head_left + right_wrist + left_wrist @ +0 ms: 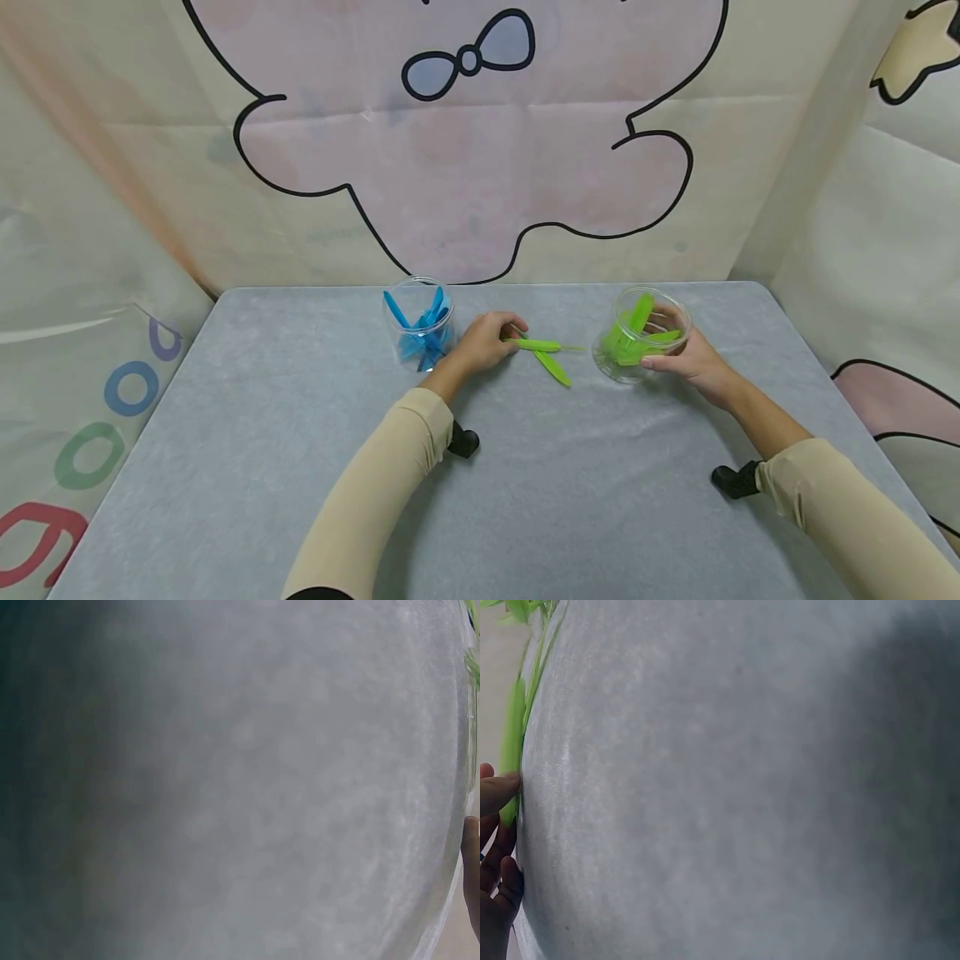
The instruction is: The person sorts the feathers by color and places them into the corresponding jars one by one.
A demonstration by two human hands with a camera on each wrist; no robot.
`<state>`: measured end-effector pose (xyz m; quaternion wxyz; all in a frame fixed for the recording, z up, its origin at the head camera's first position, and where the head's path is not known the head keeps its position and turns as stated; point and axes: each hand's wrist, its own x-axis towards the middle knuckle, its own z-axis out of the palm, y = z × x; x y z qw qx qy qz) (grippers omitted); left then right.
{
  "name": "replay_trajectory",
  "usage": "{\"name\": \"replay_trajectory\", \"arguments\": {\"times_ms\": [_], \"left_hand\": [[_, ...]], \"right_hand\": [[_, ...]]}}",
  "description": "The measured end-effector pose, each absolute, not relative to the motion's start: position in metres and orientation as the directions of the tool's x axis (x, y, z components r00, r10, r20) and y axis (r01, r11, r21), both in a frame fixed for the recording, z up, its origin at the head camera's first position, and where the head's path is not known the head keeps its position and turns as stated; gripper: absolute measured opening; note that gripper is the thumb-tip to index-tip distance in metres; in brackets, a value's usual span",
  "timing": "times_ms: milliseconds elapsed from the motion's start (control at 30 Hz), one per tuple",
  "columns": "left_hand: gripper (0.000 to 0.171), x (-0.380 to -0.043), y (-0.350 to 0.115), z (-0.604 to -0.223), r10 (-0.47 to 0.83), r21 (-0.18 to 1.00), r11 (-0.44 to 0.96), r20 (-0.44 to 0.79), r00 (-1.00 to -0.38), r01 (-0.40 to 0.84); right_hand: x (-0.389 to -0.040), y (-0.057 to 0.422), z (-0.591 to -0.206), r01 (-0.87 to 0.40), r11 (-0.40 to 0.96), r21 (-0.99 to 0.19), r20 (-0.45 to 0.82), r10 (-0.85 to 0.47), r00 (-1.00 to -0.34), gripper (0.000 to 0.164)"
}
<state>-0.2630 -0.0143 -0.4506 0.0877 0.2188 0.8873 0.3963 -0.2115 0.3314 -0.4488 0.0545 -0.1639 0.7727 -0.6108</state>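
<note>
My left hand (489, 340) pinches a slim green plastic stick (538, 344) by its broad end, with thumb and fingers on it in the left wrist view. The stick narrows to a thin tip pointing right. A second green stick (553, 368) lies slanted on the table just under it. On the right, my right hand (693, 367) grips a clear plastic cup (607, 367) from its right side, the thumb across the front. Several green sticks (630, 329) lean inside that cup. Only the thumb (471, 862) shows at the edge of the right wrist view.
Just left of my left hand stands another clear cup (397, 337) with several blue sticks (429, 329) in it. A grey cloth covers the table (570, 500). Printed fabric walls (525, 167) rise behind the table and at both sides.
</note>
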Motion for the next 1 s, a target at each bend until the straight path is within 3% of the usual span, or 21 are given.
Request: {"name": "replay_trajectory", "arguments": {"times_ms": [600,1000], "left_hand": [[0.028,-0.260,-0.017,-0.445,0.430,0.873,0.409,0.075,-0.900,0.268],[0.026,-0.253,-0.007,-0.415,0.392,0.922,0.252,0.180,-0.902,0.294]], "right_hand": [[-0.211,0.331,-0.448,-0.192,0.176,-0.965,0.127,-0.323,-0.938,0.079],[-0.212,0.332,-0.447,-0.180,0.215,-0.960,0.105,-0.322,-0.941,0.080]]}}
